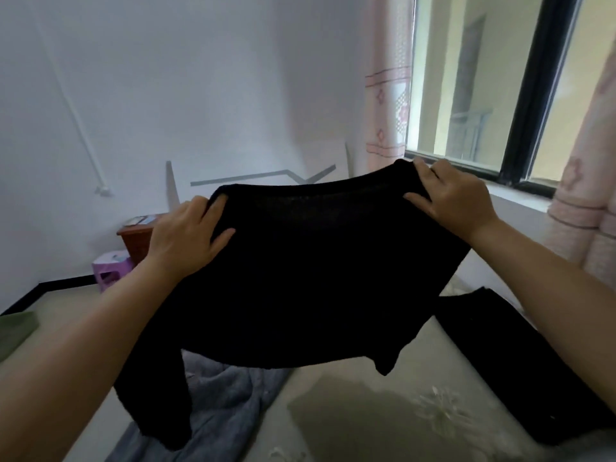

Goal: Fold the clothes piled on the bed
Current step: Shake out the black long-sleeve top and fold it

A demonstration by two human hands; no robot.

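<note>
A black knit sweater [316,278] hangs spread out in the air above the bed [383,411]. My left hand [186,238] grips its upper left corner, fingers curled over the top edge. My right hand [453,198] grips the upper right corner the same way. One sleeve droops down at the lower left and a shorter flap hangs at the lower right. A second black garment [520,368] lies flat on the bed at the right. A grey garment [226,395] lies crumpled on the bed below the sweater.
A green cloth [15,331] lies at the bed's left edge. A purple stool [111,265] and a wooden bedside cabinet [136,238] stand by the white wall. A window [500,95] with pink curtains [586,201] is on the right.
</note>
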